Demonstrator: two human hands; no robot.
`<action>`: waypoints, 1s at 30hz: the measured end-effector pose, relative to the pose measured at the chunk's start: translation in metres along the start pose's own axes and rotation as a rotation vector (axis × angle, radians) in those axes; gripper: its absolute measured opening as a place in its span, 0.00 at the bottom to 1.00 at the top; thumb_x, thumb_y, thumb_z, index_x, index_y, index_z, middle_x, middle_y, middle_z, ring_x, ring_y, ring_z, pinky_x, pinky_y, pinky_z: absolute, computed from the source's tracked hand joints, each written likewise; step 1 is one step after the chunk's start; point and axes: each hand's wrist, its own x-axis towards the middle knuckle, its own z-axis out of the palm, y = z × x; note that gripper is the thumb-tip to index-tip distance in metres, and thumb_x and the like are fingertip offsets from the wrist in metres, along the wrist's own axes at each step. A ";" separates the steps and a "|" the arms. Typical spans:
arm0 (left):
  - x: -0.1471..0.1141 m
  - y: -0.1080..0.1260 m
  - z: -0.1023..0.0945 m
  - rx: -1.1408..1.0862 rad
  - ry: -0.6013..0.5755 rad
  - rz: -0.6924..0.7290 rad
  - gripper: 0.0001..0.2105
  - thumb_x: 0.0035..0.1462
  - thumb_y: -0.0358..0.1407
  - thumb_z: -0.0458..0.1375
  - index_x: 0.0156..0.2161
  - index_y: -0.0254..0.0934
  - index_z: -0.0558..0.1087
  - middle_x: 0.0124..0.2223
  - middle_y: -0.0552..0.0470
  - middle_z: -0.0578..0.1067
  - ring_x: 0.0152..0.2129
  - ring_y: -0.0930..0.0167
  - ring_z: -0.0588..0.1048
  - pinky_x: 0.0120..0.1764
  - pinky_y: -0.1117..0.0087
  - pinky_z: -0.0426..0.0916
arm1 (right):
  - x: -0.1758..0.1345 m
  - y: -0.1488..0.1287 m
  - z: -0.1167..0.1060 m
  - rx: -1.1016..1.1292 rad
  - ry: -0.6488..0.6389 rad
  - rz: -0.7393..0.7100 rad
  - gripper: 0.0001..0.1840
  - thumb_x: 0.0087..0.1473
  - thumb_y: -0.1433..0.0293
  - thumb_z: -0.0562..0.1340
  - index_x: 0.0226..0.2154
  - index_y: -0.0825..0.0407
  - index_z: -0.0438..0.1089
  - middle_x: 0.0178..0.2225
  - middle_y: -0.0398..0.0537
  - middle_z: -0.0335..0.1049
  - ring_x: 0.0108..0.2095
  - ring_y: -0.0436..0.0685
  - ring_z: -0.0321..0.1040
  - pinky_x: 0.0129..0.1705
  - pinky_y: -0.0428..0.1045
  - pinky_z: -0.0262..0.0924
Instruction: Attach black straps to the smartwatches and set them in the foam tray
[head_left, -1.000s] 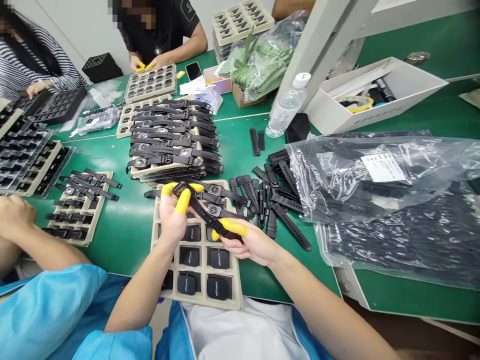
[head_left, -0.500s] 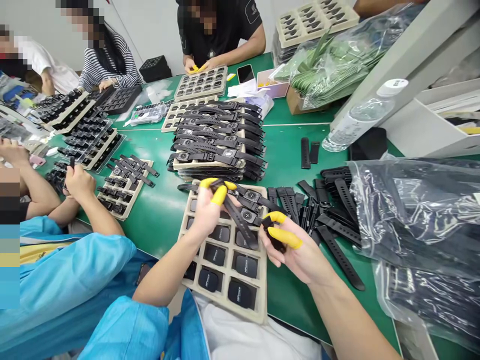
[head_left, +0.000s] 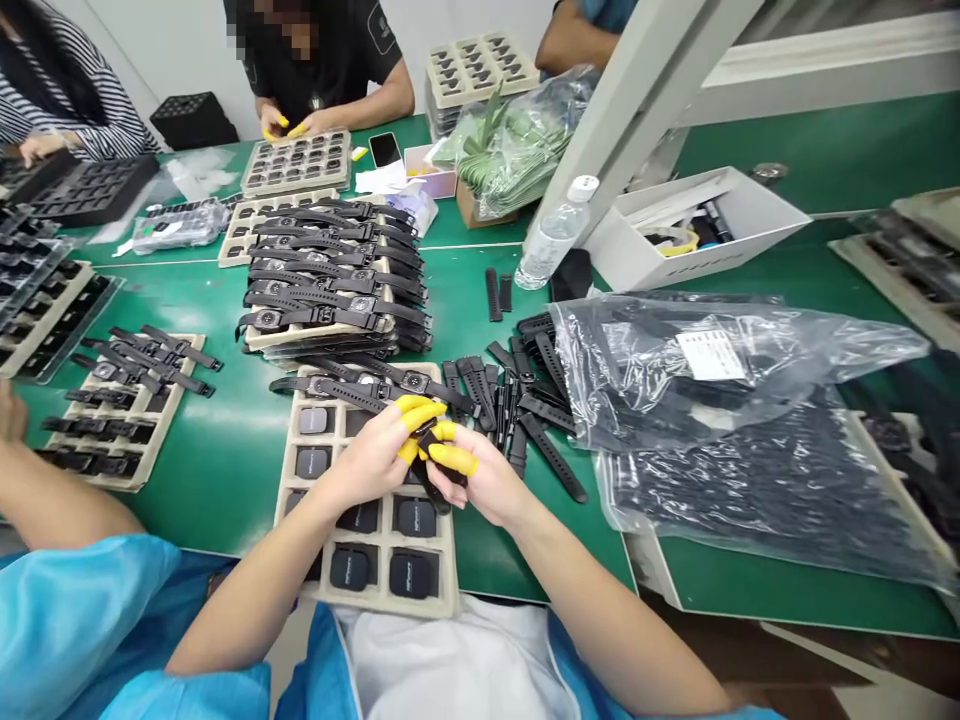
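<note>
My left hand and my right hand, both with yellow finger cots, meet over the right side of a beige tray. Pinched in my left fingers is a black watch strap, its free end hanging down. My right fingers are closed on a dark watch body, mostly covered by fingertips. Square black watch faces sit in the tray's compartments. Across its far end lie watches with straps. Just beyond my right hand is a pile of loose black straps.
Stacked trays of strapped watches stand beyond my tray. Plastic bags of straps, a water bottle and a white box are on the right. Another watch tray lies left, near a co-worker's arm.
My hands have come together, bringing the strap against the watch body; they were apart before. The view has swung to the right.
</note>
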 end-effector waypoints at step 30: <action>0.000 0.010 -0.003 0.254 -0.044 0.044 0.26 0.68 0.32 0.50 0.70 0.35 0.60 0.55 0.37 0.69 0.56 0.58 0.70 0.56 0.54 0.74 | 0.003 -0.003 0.006 0.171 0.140 -0.016 0.19 0.56 0.55 0.69 0.33 0.49 0.63 0.13 0.28 0.50 0.14 0.44 0.35 0.15 0.40 0.38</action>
